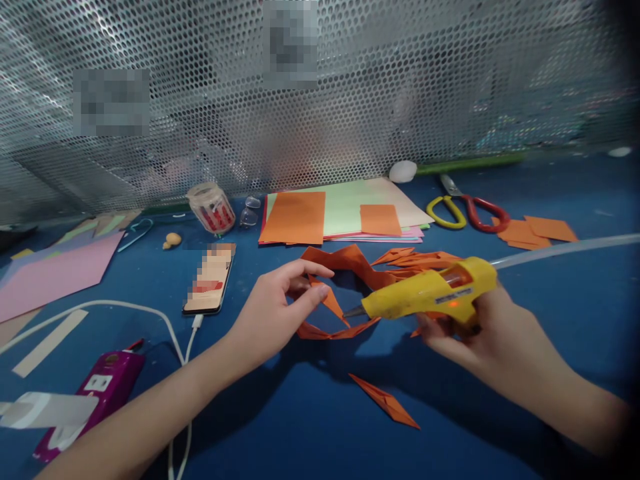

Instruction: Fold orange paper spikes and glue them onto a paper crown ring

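Note:
My right hand (493, 343) is wrapped round a yellow glue gun (425, 293), with a clear glue stick (565, 252) trailing from its back and a small orange light lit on its side. Its dark nozzle points left, at the lower tip of a folded orange paper piece (331, 300). My left hand (285, 300) pinches that piece between thumb and fingers. Behind and below it curves a zigzag band of folded orange paper (345, 260). Several more folded pieces (415, 259) lie partly hidden behind the glue gun. One loose folded piece (386, 402) rests nearer to me.
Behind are a stack of coloured paper (345, 207), scissors (467, 207), orange paper squares (540, 231) and a plastic jar (213, 208). Left are a phone (210, 280) on a white cable (150, 307), pink paper (60, 273) and a purple power strip (113, 387). Perforated metal (350, 113) stands behind.

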The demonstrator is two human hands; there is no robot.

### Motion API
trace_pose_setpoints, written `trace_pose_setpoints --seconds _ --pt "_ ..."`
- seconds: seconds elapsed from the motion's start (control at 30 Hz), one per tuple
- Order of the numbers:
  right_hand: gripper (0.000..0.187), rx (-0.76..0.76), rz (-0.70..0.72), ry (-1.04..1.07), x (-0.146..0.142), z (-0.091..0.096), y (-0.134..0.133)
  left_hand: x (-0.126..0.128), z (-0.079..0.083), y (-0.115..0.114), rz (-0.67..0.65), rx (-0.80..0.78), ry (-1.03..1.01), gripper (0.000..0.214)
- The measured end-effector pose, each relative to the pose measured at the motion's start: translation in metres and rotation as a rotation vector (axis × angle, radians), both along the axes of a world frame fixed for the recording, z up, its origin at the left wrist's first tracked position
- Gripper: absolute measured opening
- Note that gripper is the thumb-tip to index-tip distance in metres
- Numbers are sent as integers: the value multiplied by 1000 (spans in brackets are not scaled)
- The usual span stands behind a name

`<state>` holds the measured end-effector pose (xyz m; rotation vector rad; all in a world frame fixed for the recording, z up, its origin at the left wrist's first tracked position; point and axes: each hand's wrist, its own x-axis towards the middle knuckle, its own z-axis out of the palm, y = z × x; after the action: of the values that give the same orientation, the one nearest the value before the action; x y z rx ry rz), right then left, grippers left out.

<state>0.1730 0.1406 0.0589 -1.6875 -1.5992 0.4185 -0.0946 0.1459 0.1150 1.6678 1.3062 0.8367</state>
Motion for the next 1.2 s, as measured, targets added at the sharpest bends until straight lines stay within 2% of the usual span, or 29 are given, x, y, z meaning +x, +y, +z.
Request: trace_pose_setpoints --seconds 1.2 --pt "47 -23 -24 -23 0 -1 0 -3 -1 2 30 8 -4 21"
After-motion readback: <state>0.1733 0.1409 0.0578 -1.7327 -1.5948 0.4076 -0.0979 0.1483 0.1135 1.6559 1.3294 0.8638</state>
